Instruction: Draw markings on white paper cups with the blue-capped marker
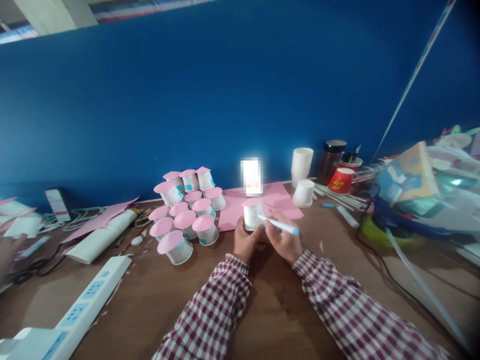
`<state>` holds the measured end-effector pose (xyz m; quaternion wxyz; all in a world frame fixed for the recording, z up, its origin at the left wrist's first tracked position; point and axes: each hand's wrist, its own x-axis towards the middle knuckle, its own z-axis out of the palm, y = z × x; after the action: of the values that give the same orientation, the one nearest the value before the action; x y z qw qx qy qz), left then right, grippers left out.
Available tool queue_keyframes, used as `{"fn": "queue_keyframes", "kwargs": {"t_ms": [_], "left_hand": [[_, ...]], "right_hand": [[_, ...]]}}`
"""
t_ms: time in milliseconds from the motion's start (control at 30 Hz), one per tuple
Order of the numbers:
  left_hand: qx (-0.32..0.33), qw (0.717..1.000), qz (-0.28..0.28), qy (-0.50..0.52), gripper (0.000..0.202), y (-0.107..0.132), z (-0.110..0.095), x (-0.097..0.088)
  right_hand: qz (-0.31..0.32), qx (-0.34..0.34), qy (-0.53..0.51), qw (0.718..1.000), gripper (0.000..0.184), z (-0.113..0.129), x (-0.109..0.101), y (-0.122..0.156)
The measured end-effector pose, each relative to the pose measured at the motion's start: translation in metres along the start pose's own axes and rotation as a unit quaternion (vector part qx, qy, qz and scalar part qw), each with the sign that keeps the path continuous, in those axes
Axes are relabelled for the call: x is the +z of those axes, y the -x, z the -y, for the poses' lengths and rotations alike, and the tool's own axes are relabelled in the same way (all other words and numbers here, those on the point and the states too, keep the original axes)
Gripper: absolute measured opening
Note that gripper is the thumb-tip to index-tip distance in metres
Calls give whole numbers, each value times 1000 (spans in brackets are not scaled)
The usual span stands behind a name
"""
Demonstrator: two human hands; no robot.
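Observation:
My left hand (245,238) is wrapped round a white paper cup (251,216) that stands upside down, its base uppermost. In my right hand (284,241) is a white marker pen with a blue end (282,226); its tip meets or nearly meets the cup's side, where faint blue marks show. Pink paper (234,207) lies just behind the cup. To the left stand several upturned paper cups topped with pink paper discs (185,219), with blue patches on their sides. A blue pen cap (327,205) rests on the table to the right.
A white power strip (80,305) and a long stack of paper cups (105,235) lie at left. White cups (303,192), a dark-lidded jar (333,159) and a red cup (341,180) stand right. A blue partition (225,100) rises behind; another person's hand (9,255) shows far left.

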<state>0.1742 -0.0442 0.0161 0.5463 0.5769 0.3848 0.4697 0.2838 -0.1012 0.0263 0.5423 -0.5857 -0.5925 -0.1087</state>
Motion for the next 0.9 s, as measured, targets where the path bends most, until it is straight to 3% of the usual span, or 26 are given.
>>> {"fn": "queue_keyframes", "kwargs": {"t_ms": [900], "left_hand": [[-5,1000,-11,15,46,1,-2,0]], "right_hand": [[2,-8,16,1000,12,-1,0,0]]}}
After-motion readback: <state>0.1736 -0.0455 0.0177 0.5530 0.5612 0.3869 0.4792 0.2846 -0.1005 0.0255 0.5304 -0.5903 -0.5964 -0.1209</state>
